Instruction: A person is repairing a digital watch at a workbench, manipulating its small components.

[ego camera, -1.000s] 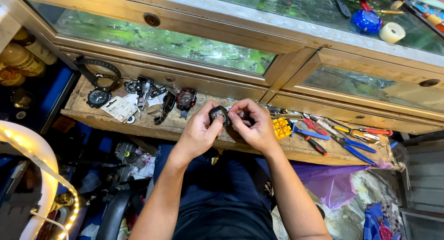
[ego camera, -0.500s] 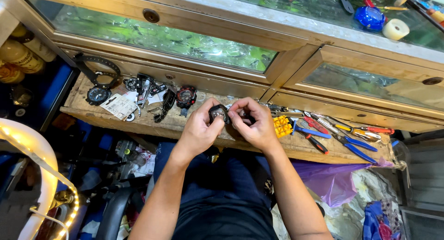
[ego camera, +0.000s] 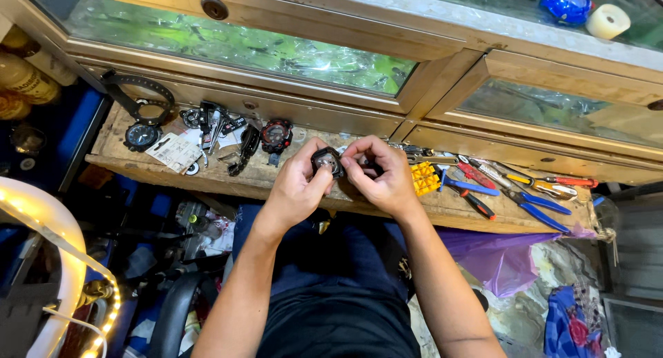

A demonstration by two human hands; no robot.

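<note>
My left hand (ego camera: 295, 187) and my right hand (ego camera: 380, 175) meet over the middle of a worn wooden bench (ego camera: 442, 209). Together they grip a small black watch case (ego camera: 326, 160) with a round face, held between thumbs and fingertips just above the bench. My right fingers curl over its right side and hide what lies there. Both forearms reach up from my lap.
Black watches and watch parts (ego camera: 207, 127) lie on the bench's left end with a paper slip (ego camera: 174, 151). A yellow block (ego camera: 425, 179) and several red and blue pliers (ego camera: 511, 185) lie at the right. Glass display cases (ego camera: 235, 44) stand behind. A lit ring lamp (ego camera: 65, 261) curves at lower left.
Both hands stay on the watch case in the same spot, with only slight finger shifts. The view has tilted a little.
</note>
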